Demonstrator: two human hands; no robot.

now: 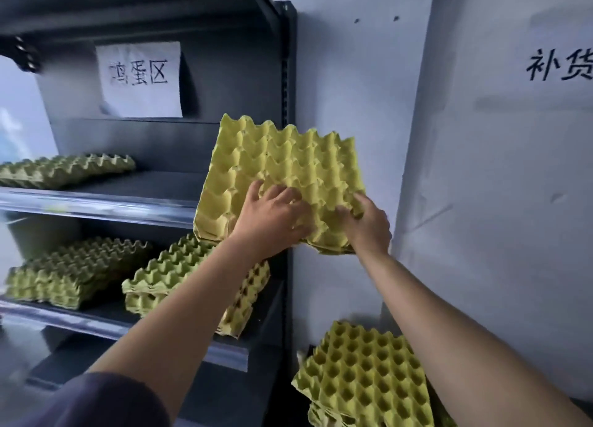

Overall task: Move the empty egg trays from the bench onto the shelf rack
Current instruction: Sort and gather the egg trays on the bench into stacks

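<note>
— Where's the held tray stack (282,166)?
— Tilted against the shelf rack's (286,73) right post, cups empty. The left hand (272,221) and right hand (369,224) both clutch its near edge.
— The shelves?
— Empty trays: an upper pile (64,170), a lower-left pile (73,272) and a lower-right pile (167,272).
— Anything hidden?
— The floor-side pile (362,369) is cut off at the bottom edge, its support unseen.

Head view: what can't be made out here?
All head view.
- Held trays: count unclear; left hand and right hand cover the near edge.
- Lower-right tray stack: cut by the bottom edge and the right forearm; its support is hidden.
- Wall lettering: cut off by the right edge.
- Dark object, upper left: blurred.
</note>
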